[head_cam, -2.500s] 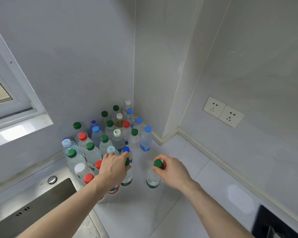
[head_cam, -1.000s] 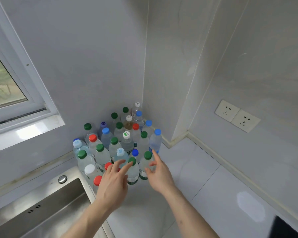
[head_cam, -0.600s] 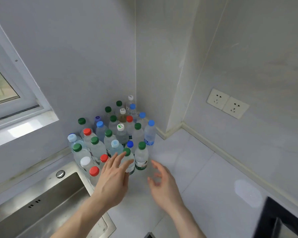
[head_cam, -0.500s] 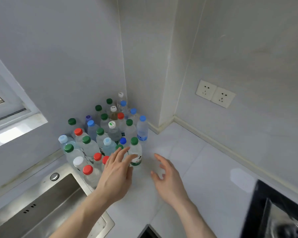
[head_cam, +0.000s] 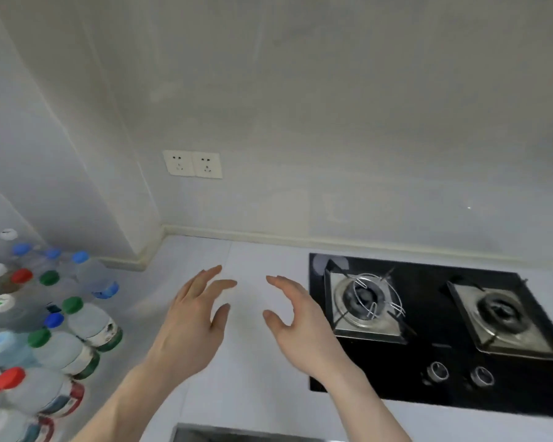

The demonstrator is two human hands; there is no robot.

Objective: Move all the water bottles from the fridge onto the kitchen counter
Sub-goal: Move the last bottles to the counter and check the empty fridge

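— Both hands have come away from the water bottles (head_cam: 42,317) since half a second ago, and the view has swung right: the bottles, then near the middle, now crowd the left edge, and a gas hob (head_cam: 428,333) fills the right side.

— Where do the bottles stand?

— On the kitchen counter (head_cam: 253,378), packed close in the corner against the wall (head_cam: 29,154). Their caps are green, blue, red and white. The picture is blurred there, so labels cannot be read.

— And the grip?

— The left hand (head_cam: 189,327) hangs over the bare counter, fingers spread and only slightly bent, thumb out to the side. It holds nothing and touches nothing that I can see. The right hand (head_cam: 300,330) mirrors it, fingers loosely curved and apart, palm turned toward the left hand. It too is empty. A gap of white counter shows between them.

— How near are they to the bottles?

— The left hand is clear of the nearest green-capped bottle (head_cam: 90,323). The right hand's outer edge overlaps the hob's left edge in the view; whether it touches, I cannot tell.

— Anything else?

— Two burners sit on the hob with two knobs (head_cam: 460,373) in front. A double wall socket (head_cam: 193,164) is mounted above the counter.
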